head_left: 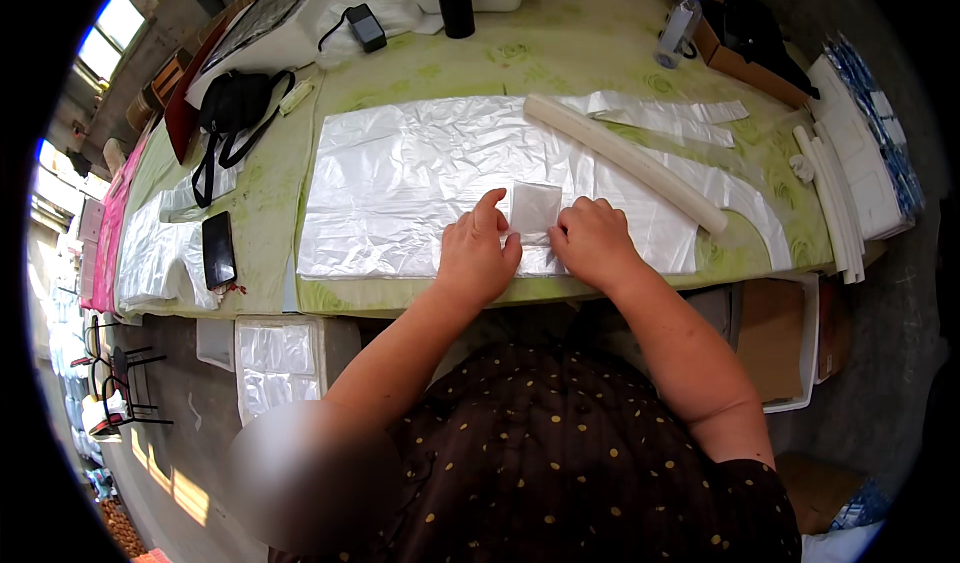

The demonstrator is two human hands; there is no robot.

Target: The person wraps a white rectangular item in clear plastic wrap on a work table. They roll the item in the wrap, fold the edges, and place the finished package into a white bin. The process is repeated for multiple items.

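Observation:
A small square of folded translucent plastic film (pixel 536 209) lies between my hands, on a wide stack of flat, silvery-white plastic bags (pixel 390 178). At its left edge is my left hand (pixel 478 253), palm down, with its index finger raised and thumb apart. My right hand (pixel 597 246) has its fingers curled, the thumb and fingertips closed at the square's lower right edge. Across the right part of the stack lies a long off-white roll or tube (pixel 625 163), slanting down to the right.
A phone (pixel 218 250) and a black bag (pixel 235 108) lie to the left. Toward the back stand a black cylinder (pixel 454 3) and a water bottle (pixel 680 28). White tubes (pixel 830 203) rest at the right edge. Below the table is a white bin (pixel 280 363) holding flat plastic packs.

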